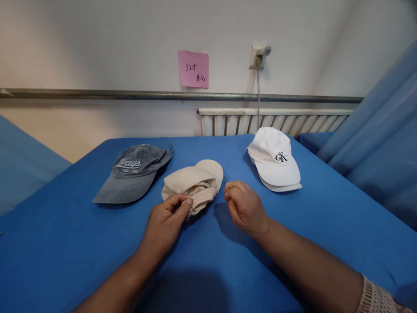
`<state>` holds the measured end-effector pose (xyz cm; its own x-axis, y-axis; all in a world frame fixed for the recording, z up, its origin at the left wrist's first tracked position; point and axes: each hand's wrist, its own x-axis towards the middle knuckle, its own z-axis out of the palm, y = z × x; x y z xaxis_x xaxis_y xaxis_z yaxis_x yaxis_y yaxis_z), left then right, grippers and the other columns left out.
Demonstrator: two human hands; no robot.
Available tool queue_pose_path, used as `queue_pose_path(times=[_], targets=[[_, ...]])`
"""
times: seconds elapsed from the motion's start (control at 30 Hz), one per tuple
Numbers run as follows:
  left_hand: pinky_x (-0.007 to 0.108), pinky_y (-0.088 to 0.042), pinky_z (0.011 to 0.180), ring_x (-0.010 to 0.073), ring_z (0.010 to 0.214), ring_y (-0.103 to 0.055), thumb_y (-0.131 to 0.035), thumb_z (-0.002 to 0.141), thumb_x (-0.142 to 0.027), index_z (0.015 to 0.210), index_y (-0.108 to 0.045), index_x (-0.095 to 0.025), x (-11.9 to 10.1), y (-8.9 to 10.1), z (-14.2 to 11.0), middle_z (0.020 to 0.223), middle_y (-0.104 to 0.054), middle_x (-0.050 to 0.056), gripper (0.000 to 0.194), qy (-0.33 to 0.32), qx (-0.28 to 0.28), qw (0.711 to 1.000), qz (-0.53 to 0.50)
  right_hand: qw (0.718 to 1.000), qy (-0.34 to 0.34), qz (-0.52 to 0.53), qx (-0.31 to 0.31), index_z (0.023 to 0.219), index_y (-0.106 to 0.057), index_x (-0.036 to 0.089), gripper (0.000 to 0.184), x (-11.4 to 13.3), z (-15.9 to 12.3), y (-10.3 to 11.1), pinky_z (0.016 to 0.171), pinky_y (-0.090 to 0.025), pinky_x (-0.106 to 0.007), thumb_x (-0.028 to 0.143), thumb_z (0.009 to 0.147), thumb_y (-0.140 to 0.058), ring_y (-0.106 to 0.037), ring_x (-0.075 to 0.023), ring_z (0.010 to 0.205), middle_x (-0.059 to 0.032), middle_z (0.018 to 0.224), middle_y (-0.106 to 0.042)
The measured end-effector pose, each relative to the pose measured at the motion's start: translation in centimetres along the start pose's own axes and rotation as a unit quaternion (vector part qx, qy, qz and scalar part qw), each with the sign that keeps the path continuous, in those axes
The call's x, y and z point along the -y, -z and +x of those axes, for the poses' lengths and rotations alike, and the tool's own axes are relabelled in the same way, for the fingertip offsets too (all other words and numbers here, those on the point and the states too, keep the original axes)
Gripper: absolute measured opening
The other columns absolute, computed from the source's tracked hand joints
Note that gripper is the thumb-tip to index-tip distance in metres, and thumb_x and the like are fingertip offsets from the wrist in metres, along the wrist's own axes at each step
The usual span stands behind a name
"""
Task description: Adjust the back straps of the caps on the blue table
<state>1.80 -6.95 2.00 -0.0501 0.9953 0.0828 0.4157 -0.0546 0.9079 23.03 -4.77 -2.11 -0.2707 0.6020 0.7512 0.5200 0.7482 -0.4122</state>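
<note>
A beige cap (187,178) lies in the middle of the blue-covered table, its brim pointing away and its inside partly turned toward me. My left hand (169,217) pinches the near edge of the cap between thumb and fingers. Just right of the cap, apart from it, my right hand (246,208) is held above the table with its fingers curled closed; anything inside them is hidden. On the left sits a grey-blue cap (133,174) with white lettering. To the right is a white cap (273,158) with black letters, a second white brim showing beneath it.
A blue cloth (81,243) covers the table. Behind it are a white radiator (234,124), a metal rail (130,94), a pink note (194,69) and a wall socket (257,57) with a plugged-in cord. Blue curtains (387,126) hang at the right.
</note>
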Motion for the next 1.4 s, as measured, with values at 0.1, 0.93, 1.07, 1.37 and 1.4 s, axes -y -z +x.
queue_pose_path(times=[0.1,0.93,1.07,1.37,1.4], targets=[[0.021,-0.039,0.048,0.0119,0.052,-0.051,-0.065,0.083,-0.045,0.076,-0.068,-0.018,0.0,0.2,0.1,0.058,-0.058,-0.002,0.028,0.035,0.006,0.999,-0.039,0.999,-0.032,0.001,0.022,0.101,-0.053,0.020,0.020,-0.3,-0.1,-0.1,0.077,-0.051,-0.035,0.007,0.087,-0.048,-0.061,-0.0215,0.087,-0.0091,0.096,-0.064],[0.034,-0.055,0.072,0.0210,0.079,-0.070,-0.064,0.089,-0.034,0.100,-0.072,-0.023,1.6,0.1,0.0,0.091,-0.076,0.002,0.017,-0.233,0.043,0.956,0.176,0.996,0.033,0.017,0.087,0.120,-0.053,0.017,0.031,0.4,0.2,0.7,0.085,-0.052,-0.037,0.028,0.092,-0.060,-0.060,-0.0244,0.108,-0.0154,0.124,-0.060],[0.034,-0.054,0.078,0.0198,0.085,-0.070,-0.058,0.095,-0.027,0.104,-0.065,-0.023,2.2,-0.1,-0.6,0.095,-0.074,0.003,0.012,-0.338,0.048,0.906,0.252,0.982,0.057,-0.031,0.178,0.108,-0.058,0.018,0.016,0.5,0.3,0.6,0.083,-0.047,-0.036,0.029,0.098,-0.054,-0.062,-0.0231,0.099,-0.0103,0.108,-0.068],[0.033,-0.054,0.082,0.0187,0.091,-0.067,-0.060,0.087,-0.001,0.098,-0.058,-0.018,1.8,0.0,-1.1,0.100,-0.071,0.009,0.021,-0.505,0.003,0.827,0.247,0.976,0.055,-0.191,0.092,0.075,-0.055,0.021,0.015,0.1,-0.4,-0.8,0.062,-0.032,-0.033,0.019,0.089,-0.058,-0.052,-0.0173,0.062,-0.0011,0.069,-0.060],[0.032,-0.054,0.081,0.0185,0.090,-0.067,-0.060,0.086,0.000,0.098,-0.058,-0.018,1.7,0.0,-1.2,0.100,-0.071,0.009,0.021,-0.514,-0.005,0.822,0.244,0.976,0.051,-0.199,0.071,0.074,-0.054,0.021,0.015,0.1,-0.6,-0.8,0.062,-0.032,-0.033,0.018,0.088,-0.057,-0.051,-0.0174,0.061,-0.0010,0.067,-0.059]])
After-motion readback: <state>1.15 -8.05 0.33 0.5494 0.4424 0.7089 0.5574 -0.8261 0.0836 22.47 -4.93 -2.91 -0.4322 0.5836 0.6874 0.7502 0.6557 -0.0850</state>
